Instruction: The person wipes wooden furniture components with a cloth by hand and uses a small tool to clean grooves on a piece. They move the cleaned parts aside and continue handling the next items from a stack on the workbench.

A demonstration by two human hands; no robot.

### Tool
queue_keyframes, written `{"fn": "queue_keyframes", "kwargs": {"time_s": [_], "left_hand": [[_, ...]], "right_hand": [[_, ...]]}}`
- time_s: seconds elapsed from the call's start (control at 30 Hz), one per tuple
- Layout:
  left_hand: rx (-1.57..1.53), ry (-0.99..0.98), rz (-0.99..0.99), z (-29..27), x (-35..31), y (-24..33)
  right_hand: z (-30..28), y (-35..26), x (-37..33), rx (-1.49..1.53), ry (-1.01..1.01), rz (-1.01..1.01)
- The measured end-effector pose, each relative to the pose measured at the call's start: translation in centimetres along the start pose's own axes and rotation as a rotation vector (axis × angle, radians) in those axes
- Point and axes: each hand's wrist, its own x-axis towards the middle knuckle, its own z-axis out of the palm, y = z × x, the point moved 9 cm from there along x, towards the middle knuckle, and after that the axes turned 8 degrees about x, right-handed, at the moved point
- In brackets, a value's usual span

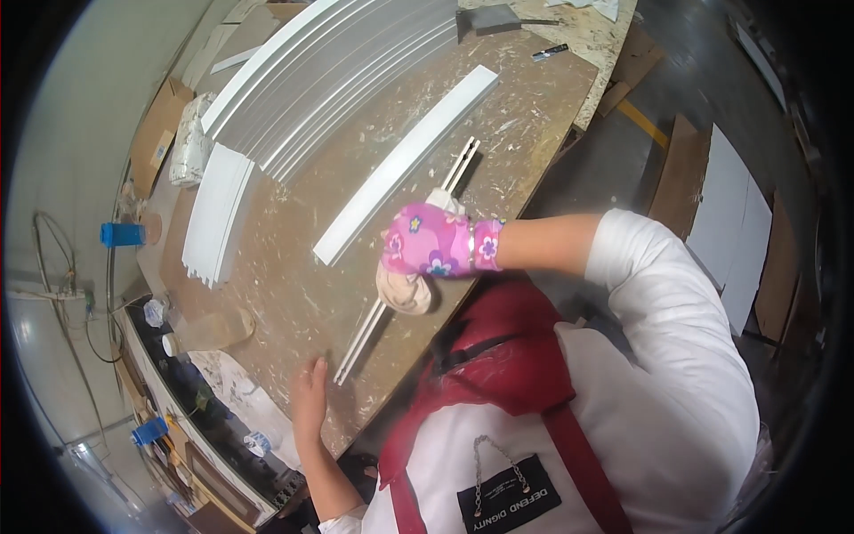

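Observation:
My right hand, in a pink flowered glove, is closed on a beige cloth. The cloth is pressed over the middle of a narrow white slotted strip, which lies slantwise near the table's front edge. My bare left hand is just left of the strip's near end, with its fingers stretched out and apart from the strip. Beyond the right hand, a wider white strip lies roughly parallel to the narrow one. The glove hides the part of the narrow strip under it.
Long white strips lie side by side across the far side of the brown worktable. Shorter white pieces are stacked at the left. A clear bottle of yellowish liquid lies near the left edge. A small black-handled tool rests far right.

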Motion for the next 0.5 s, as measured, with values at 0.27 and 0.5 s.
{"fn": "queue_keyframes", "kwargs": {"time_s": [0.27, 0.5], "left_hand": [[0.238, -0.195, 0.362, 3.7, 0.0, 13.9], [-0.098, -0.689, 0.11, 5.2, -1.5, 8.8]], "right_hand": [[-3.7, -5.6, 1.4, 0.185, 0.162, -0.194], [-5.1, 8.7, -6.9, -0.062, -0.194, 0.299]]}}
